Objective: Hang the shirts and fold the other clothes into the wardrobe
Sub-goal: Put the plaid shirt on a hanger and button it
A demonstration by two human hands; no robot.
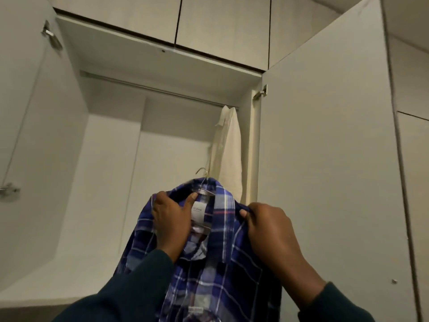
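In the head view, a blue plaid shirt (pixel 222 263) is held up in front of the open wardrobe (pixel 111 163), below the hanging rail (pixel 157 89). The left hand (pixel 170 219) grips the shirt at the left side of the collar, its thumb pressed on the inside of the neckband just beside the white neck label (pixel 200 211); the printing on that label is too blurred to read. The right hand (pixel 269 231) pinches the fabric at the right shoulder, fingers curled round a fold, so the collar sits between the two grips. A wire hanger (pixel 204 174) pokes up out of the collar, its hook free of the rail. A cream shirt (pixel 228 149) hangs at the rail's right end, against the wardrobe's right wall. Dark green sleeves (pixel 130 287) cover both forearms.
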